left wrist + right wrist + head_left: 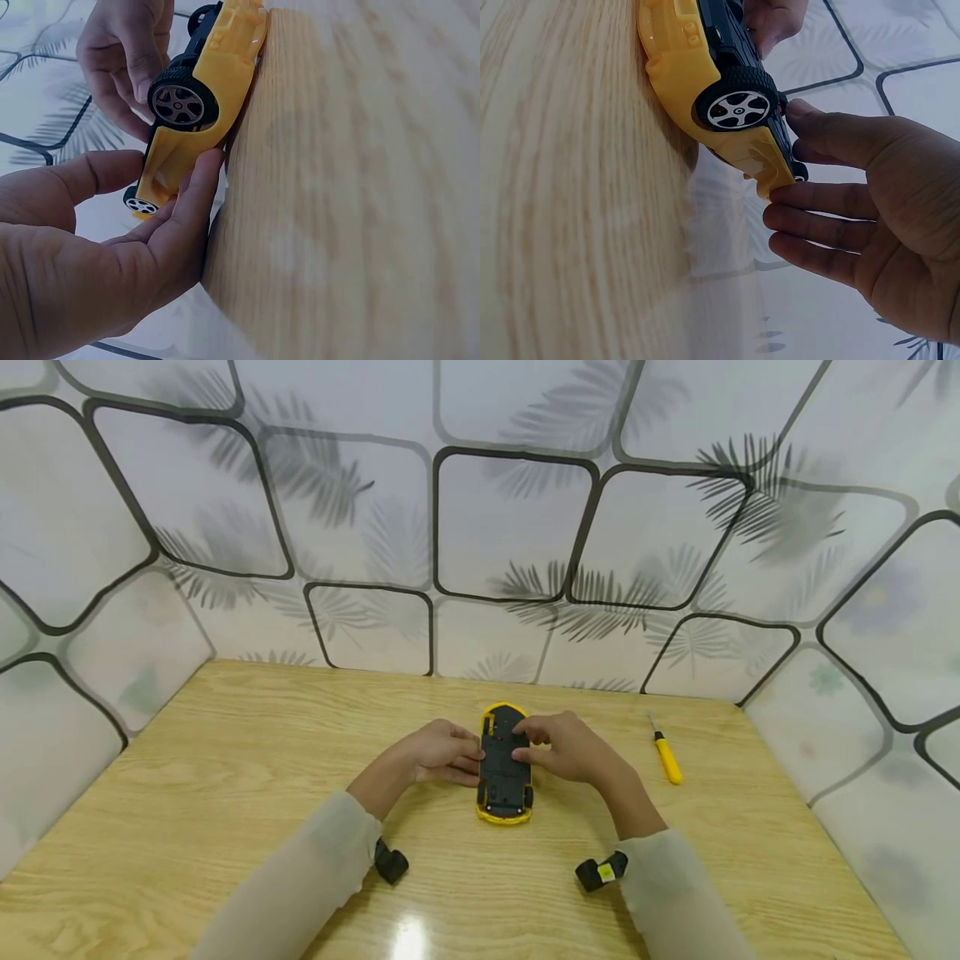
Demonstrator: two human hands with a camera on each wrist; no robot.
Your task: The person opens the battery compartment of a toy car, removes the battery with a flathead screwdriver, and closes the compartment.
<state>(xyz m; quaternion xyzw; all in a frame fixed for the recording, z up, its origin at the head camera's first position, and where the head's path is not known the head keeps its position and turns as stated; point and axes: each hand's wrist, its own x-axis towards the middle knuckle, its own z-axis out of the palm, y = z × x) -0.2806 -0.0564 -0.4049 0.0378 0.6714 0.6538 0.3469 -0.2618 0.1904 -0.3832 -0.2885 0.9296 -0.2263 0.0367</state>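
A yellow toy car [504, 768] lies upside down on the table, its black underside facing up and its dark wheels [739, 109] showing along the sides. My left hand [447, 752] grips the car's left side, thumb over the edge of the underside and fingers beneath the yellow body, as the left wrist view shows. From the other side my right hand [566, 747] holds the car, thumb and index finger bent over the underside. In the right wrist view its other fingers [817, 199] lie along the yellow body near one end.
A screwdriver [667, 760] with a yellow and black handle lies on the wooden table [262, 760] to the right, its shaft pointing toward the back. Patterned fabric walls [510, 527] enclose the table at the back and sides.
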